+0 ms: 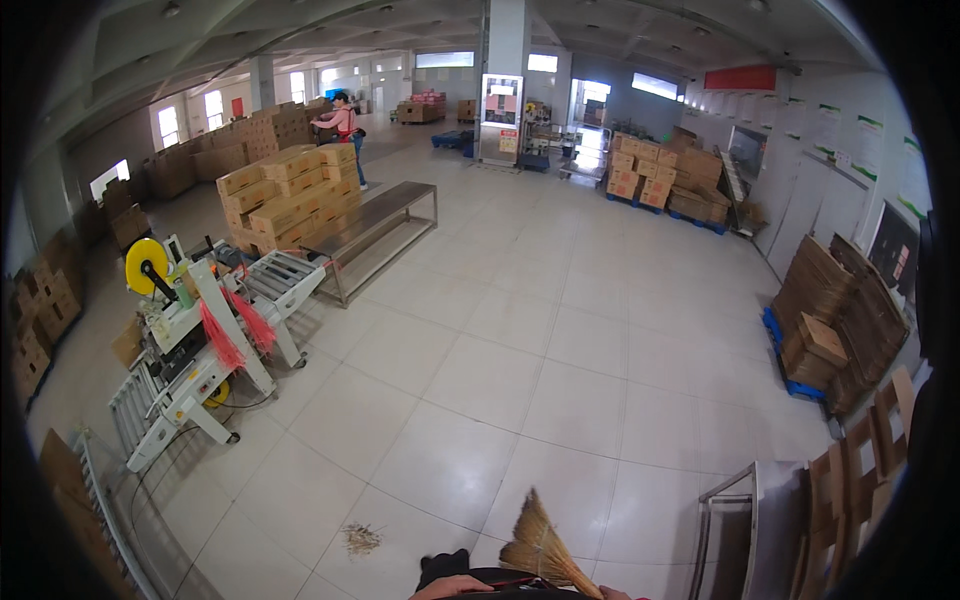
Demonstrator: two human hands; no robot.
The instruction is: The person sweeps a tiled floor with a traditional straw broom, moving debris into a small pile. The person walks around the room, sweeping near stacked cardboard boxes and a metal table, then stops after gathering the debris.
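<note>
A straw broom (538,542) shows at the lower edge, its bristles fanned out toward the far left. Its narrow end meets my right hand (614,594), which is closed on it and mostly cut off by the picture's edge. My left hand (455,588) lies low in front of my dark clothing. Only its back shows, and its fingers are hidden. A black shape, perhaps my shoe (443,567), sticks out just beyond it. On the pale tiled floor (460,450), left of the broom and apart from it, lies a small heap of straw-coloured bits (361,538).
At left stands a carton-sealing machine (205,345) with rollers and a trailing cable. Beyond are a metal bench (380,222), stacked cartons (285,205) and a person (345,135). A steel table (765,515) is close at right. Flattened cardboard (840,320) leans by the right wall.
</note>
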